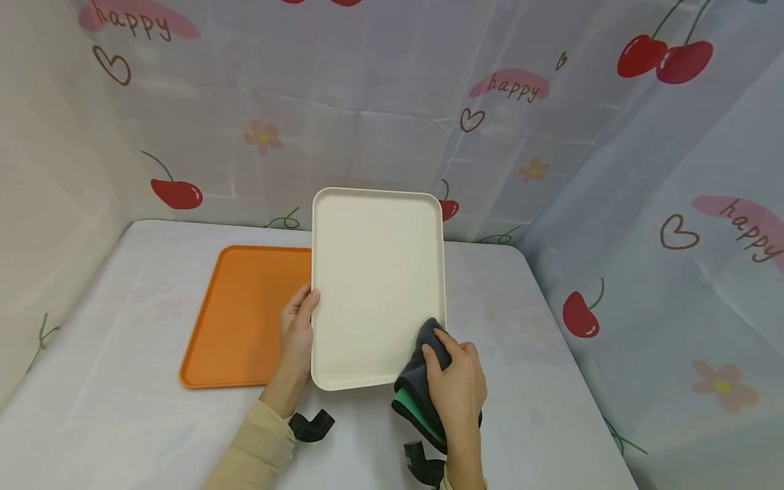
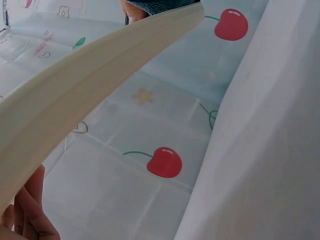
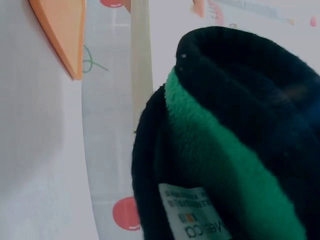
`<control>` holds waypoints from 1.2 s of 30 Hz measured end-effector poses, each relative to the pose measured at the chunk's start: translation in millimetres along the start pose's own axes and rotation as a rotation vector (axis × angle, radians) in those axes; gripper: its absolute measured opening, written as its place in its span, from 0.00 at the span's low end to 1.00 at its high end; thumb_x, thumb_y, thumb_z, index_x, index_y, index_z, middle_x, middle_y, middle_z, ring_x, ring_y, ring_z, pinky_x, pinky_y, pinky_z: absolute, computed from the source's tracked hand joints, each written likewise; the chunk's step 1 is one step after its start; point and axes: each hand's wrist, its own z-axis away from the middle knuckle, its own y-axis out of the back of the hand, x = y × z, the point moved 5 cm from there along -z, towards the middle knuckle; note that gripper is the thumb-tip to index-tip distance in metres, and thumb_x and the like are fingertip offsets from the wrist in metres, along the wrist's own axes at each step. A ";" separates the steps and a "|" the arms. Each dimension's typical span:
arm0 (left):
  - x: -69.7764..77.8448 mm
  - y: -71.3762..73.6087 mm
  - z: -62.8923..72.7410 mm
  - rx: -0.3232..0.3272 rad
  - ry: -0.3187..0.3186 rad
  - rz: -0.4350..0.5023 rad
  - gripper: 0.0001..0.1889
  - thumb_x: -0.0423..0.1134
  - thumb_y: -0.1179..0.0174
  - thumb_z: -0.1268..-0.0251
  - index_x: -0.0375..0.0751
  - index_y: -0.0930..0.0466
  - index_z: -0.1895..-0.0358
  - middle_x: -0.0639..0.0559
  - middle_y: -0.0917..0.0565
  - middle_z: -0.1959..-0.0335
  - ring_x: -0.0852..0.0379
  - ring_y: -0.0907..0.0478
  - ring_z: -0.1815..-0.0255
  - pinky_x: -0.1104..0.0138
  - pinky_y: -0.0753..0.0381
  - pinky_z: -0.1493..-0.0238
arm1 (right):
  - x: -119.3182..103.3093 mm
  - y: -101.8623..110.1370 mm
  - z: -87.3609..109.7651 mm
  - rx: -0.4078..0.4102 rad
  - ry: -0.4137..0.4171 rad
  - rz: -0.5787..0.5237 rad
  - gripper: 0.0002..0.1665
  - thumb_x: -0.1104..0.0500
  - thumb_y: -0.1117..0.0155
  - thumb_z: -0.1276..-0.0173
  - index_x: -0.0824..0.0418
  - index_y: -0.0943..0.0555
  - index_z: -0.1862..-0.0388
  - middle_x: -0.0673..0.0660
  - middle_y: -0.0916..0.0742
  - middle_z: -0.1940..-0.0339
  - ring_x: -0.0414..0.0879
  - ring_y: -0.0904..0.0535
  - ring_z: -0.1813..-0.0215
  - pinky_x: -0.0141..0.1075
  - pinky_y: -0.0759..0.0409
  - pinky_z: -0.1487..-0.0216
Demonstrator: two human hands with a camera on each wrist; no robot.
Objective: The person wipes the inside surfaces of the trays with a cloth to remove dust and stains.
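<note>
1. The left hand (image 1: 297, 337) grips the cream tray (image 1: 376, 286) by its left side; the thumb tip lies on the rim, and the other fingers go behind it, bent and close together in the left wrist view.
2. The cream tray is raised above the white table (image 1: 539, 408), its long sides running up and down and its inner face turned to the head camera. Its upper part stands in front of the printed backdrop (image 1: 367, 88).
3. The right hand (image 1: 458, 381) holds a folded dark grey cloth (image 1: 414, 376) against the tray's lower right corner. Thumb and forefinger press on the cloth, slightly apart; the remaining fingers are curled and partly hidden, so their exact hold cannot be told.
4. The cloth covers that corner and hangs below it, showing a green inner face and a black border. A white label (image 3: 192, 212) with upside-down print shows inside the fold in the right wrist view.
5. An orange tray (image 1: 245, 320) lies flat on the table to the left, partly hidden by the cream tray and the left hand.
6. A beige sleeve (image 1: 252, 452) covers the left forearm, and a black device (image 1: 312, 426) sits at that wrist.
</note>
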 end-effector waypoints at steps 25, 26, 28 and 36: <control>-1.5 1.4 -1.7 0.008 0.020 0.031 0.14 0.39 0.46 0.26 0.41 0.21 0.43 0.58 0.14 0.60 0.63 0.16 0.63 0.71 0.15 0.61 | -16.0 -14.6 8.6 -0.014 0.091 -0.017 0.21 0.51 0.30 0.37 0.53 0.16 0.44 0.58 0.19 0.65 0.49 0.23 0.71 0.39 0.28 0.76; -1.7 1.5 -1.9 0.008 0.019 0.033 0.14 0.39 0.46 0.26 0.41 0.21 0.43 0.58 0.14 0.60 0.63 0.16 0.63 0.71 0.15 0.61 | -18.3 -15.6 9.5 -0.018 0.102 -0.018 0.21 0.51 0.30 0.37 0.53 0.15 0.45 0.58 0.19 0.65 0.48 0.24 0.72 0.39 0.28 0.76; -2.3 1.7 -2.4 0.006 0.018 0.038 0.14 0.39 0.46 0.26 0.41 0.21 0.43 0.58 0.14 0.60 0.63 0.16 0.63 0.71 0.15 0.61 | -22.9 -17.8 11.4 -0.025 0.125 -0.023 0.21 0.51 0.30 0.37 0.52 0.15 0.45 0.57 0.20 0.66 0.47 0.25 0.73 0.38 0.29 0.77; -3.5 4.8 -4.8 0.009 0.020 -0.016 0.20 0.42 0.46 0.26 0.36 0.26 0.37 0.59 0.14 0.58 0.63 0.16 0.61 0.71 0.16 0.59 | -40.4 -29.8 17.0 -0.034 0.188 -0.035 0.21 0.52 0.27 0.39 0.51 0.14 0.46 0.53 0.21 0.69 0.41 0.28 0.75 0.32 0.33 0.78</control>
